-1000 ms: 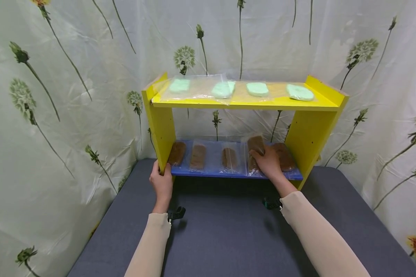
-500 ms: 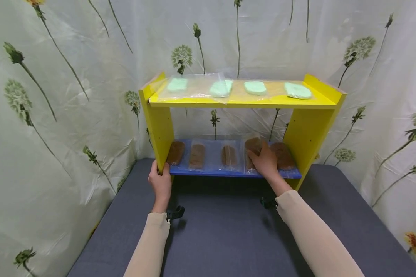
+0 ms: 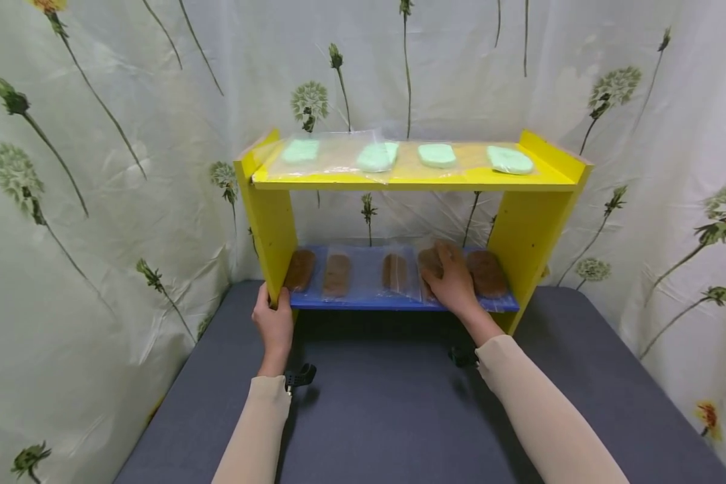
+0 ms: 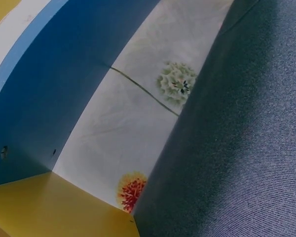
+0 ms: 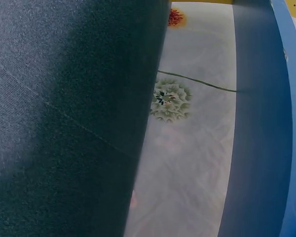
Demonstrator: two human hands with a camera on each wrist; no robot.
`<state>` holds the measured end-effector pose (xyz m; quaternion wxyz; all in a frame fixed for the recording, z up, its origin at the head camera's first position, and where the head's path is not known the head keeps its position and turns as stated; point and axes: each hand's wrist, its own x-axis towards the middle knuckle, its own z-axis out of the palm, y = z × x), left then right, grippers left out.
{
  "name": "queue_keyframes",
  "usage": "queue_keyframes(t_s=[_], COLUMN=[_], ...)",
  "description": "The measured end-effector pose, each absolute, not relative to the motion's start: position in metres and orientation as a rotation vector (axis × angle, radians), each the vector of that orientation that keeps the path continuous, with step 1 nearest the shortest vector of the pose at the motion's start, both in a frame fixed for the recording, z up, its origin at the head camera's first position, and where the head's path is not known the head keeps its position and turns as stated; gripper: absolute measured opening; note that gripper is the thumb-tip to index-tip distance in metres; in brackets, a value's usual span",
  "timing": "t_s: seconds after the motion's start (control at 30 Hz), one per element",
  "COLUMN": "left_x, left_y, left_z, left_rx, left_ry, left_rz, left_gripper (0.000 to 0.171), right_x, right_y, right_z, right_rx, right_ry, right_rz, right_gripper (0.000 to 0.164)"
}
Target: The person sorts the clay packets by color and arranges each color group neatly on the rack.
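Observation:
In the head view, a shelf unit has yellow sides, a yellow top board (image 3: 411, 180) and a blue lower shelf (image 3: 363, 306). My left hand (image 3: 274, 327) grips the front edge of the left yellow side panel (image 3: 267, 232), thumb on the inner side. On the blue shelf my right hand (image 3: 455, 281) rests over a brown oblong in a clear plastic bag (image 3: 427, 261), with fingers extended across it and part of it hidden. Similar bagged brown pieces (image 3: 337, 274) lie along this shelf, one (image 3: 487, 274) just right of the hand. Neither wrist view shows a hand.
Several mint-green pads (image 3: 437, 155) in clear bags lie on the top board. The unit stands on a dark grey fabric surface (image 3: 375, 403), before a flowered curtain (image 3: 127, 202). The left wrist view shows the blue shelf's underside (image 4: 54, 94).
The right hand has lowered the bagged brown oblong from a tilted position onto the blue shelf, and its fingers now lie over it. The left hand keeps its grip. The head view shifts slightly.

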<state>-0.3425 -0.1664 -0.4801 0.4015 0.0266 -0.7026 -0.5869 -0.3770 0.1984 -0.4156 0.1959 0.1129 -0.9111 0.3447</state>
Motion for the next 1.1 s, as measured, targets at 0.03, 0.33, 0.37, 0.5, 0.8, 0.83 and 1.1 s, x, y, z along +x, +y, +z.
queue_keyframes(t_s=[0.03, 0.33, 0.37, 0.5, 0.8, 0.83, 1.1], left_x=[-0.342, -0.339, -0.339, -0.341, -0.34, -0.339, -0.338], left_y=[-0.166, -0.162, -0.162, -0.163, -0.171, -0.171, -0.166], left_z=[-0.48, -0.483, -0.483, -0.482, -0.478, -0.478, -0.477], left_rx=[0.065, 0.068, 0.067, 0.058, 0.075, 0.086, 0.081], left_ry=[-1.779, -1.784, -1.783, -1.778, -1.779, -1.784, -1.779], left_rz=[-1.487, -1.529, -1.527, -1.513, -1.488, -1.489, -1.526], left_gripper=[0.032, 0.032, 0.032, 0.032, 0.032, 0.032, 0.032], right_x=[-0.376, -0.37, -0.369, -0.37, -0.372, -0.37, -0.351], right_y=[0.198, 0.194, 0.194, 0.192, 0.193, 0.193, 0.199], right_z=[-0.415, -0.406, -0.405, -0.405, -0.404, -0.403, -0.382], right_rx=[0.33, 0.27, 0.266, 0.266, 0.368, 0.385, 0.442], right_ry=[-2.583, -2.852, -2.865, -2.875, -2.785, -2.782, -2.731], right_rz=[0.938, 0.734, 0.719, 0.706, 0.921, 0.93, 0.885], right_gripper=[0.066, 0.065, 0.065, 0.065, 0.067, 0.067, 0.066])
